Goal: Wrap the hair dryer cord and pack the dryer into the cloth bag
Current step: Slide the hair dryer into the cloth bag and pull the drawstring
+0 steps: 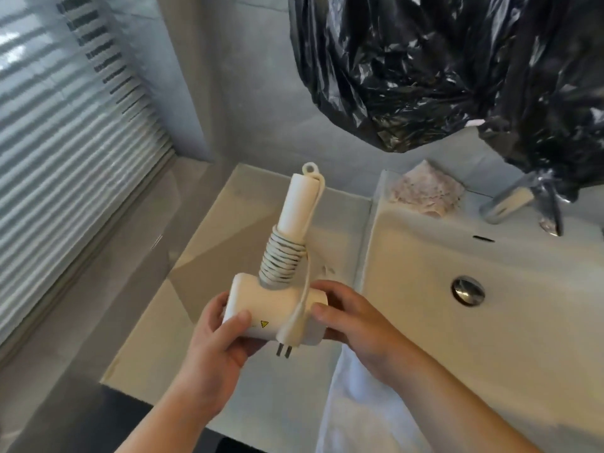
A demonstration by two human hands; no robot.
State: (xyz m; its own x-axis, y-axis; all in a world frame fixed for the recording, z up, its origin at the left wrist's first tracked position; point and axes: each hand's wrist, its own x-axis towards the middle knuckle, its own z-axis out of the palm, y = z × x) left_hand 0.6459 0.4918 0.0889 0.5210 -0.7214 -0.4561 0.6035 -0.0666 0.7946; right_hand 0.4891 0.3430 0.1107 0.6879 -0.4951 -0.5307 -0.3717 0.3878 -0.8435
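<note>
Holding the dryer [277, 308] tight in both hands, left [209, 351] and right [356, 328], tuck the loose plug [289, 331] at 6 o'clock under the cord [282, 259] before bagging.

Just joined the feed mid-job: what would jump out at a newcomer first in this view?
The white hair dryer at centre, held by the left hand and right hand, its cord coiled round the upturned handle and the plug dangling across the barrel. Next, the crinkled black plastic bag hanging top right above the white sink.
</note>
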